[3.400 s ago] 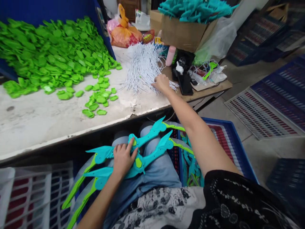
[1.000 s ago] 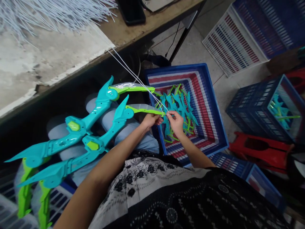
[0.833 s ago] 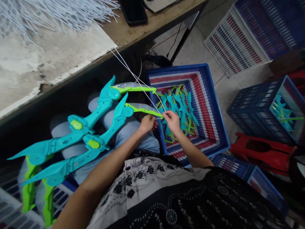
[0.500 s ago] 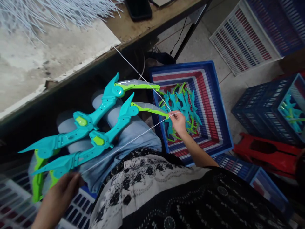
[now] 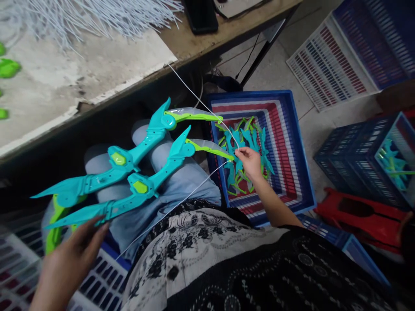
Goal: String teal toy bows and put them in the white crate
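Note:
Two teal and lime-green toy bows lie side by side across the lap: the farther bow and the nearer bow. A white cord runs from the table edge down to my right hand, which pinches it just beyond the nearer bow's green tip. From that tip a second length of cord slants back toward the lower left. My left hand is at the nearer bow's left end, its thumb apart from the fingers and no cord visible between them.
A blue-rimmed crate holds several similar bows. On the table are a heap of white cords, a black phone and green pieces. More crates and a red object are at the right.
My left hand has let go of the cord and opened by the nearer bow. The lower cord has slackened. My right hand has moved slightly right, away from the green tip.

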### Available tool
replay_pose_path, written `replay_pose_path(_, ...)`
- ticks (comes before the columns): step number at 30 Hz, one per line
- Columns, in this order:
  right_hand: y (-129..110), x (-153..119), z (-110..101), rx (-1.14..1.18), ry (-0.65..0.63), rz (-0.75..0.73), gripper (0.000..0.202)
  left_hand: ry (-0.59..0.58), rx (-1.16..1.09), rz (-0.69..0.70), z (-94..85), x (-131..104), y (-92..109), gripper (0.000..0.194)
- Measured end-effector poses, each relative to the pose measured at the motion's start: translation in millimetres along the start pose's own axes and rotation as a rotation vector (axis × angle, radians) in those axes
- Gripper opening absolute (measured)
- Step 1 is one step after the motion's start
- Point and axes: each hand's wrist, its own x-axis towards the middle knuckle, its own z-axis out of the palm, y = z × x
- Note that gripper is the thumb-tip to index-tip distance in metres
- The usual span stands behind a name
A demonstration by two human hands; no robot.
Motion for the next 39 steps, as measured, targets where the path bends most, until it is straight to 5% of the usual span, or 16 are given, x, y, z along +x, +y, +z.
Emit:
replay_pose_path(2,-15,12,3,0.116,-0.018,0.003,0.027,0.192,-0.045,0.008,-8.2,51,52,0.039)
replay_pose_path(4,-31,26,10,0.226,-0.065,-0.013,0.030,0.269,-0.158,0.180,-1.8,103,99,0.051)
replay_pose_path(7,-50,46,24,0.251,-0.070,-0.094,0.031,0.107,-0.235,0.304,23.6,158,141,0.063)
replay_pose_path(10,-58,62,38,0.114,-0.031,-0.219,0.024,-0.012,-0.251,0.301,43.2,171,148,0.060)
replay_pose_path(14,-54,74,51,-0.106,-0.012,-0.402,0.015,-0.153,-0.332,0.217,45.0,161,145,0.050)
replay_pose_path(20,-47,79,56,-0.267,-0.009,-0.555,0.011,-0.112,-0.605,0.154,47.0,204,174,0.035)
replay_pose_path(26,-41,80,58,-0.298,-0.033,-0.586,0.011,-0.480,-1.116,-0.096,73.9,265,219,0.023)
replay_pose_path(31,-35,78,57,-0.281,-0.090,-0.662,0.012,-0.848,-1.327,-0.079,94.1,289,246,0.014)
replay_pose_path(35,-35,78,56,-0.304,-0.132,-0.707,0.014,-0.882,-1.406,-0.087,104.2,296,253,0.011)
replay_pose_path(39,-36,77,57,-0.366,-0.166,-0.778,0.016,-0.783,-1.327,-0.093,101.1,290,251,0.012)
